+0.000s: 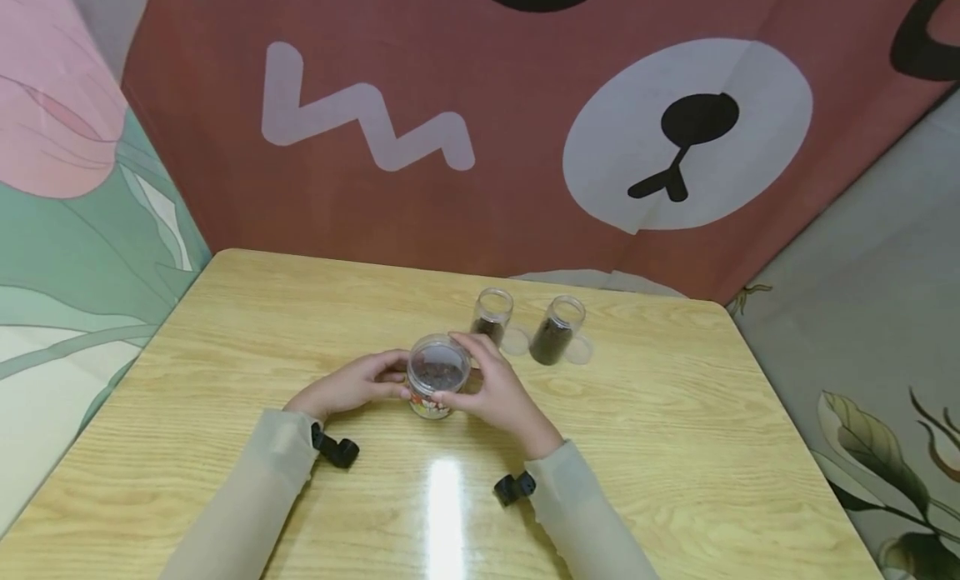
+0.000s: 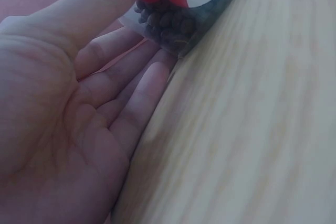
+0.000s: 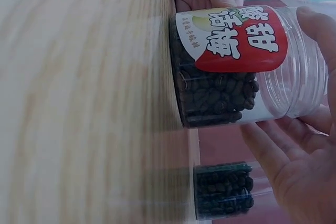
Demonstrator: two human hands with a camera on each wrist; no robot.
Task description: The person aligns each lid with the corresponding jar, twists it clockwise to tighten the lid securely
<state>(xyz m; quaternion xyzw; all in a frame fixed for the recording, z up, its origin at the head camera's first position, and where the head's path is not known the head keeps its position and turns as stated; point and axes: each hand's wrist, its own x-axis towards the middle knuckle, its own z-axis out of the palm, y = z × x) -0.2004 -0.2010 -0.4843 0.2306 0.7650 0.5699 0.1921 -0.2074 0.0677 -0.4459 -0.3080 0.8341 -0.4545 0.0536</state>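
Observation:
A clear plastic jar (image 1: 438, 372) stands on the table between both hands. It holds dark beans that look like coffee beans (image 3: 215, 95), and a red and white label (image 3: 270, 40) wraps its side. My left hand (image 1: 348, 387) holds the jar's left side, thumb in front and fingers behind in the left wrist view. Across the upper rim, my right hand (image 1: 501, 392) grips with the thumb near and fingers on the far right side. Whether a clear lid sits on this jar, I cannot tell.
Behind the hands stand two slimmer clear jars, the left jar (image 1: 495, 305) and the right jar (image 1: 553, 337), both partly filled with dark beans. Clear discs, a left disc (image 1: 516, 341) and a right disc (image 1: 579, 349), lie beside them. The wooden table (image 1: 315, 313) meets a printed cloth backdrop (image 1: 375, 213).

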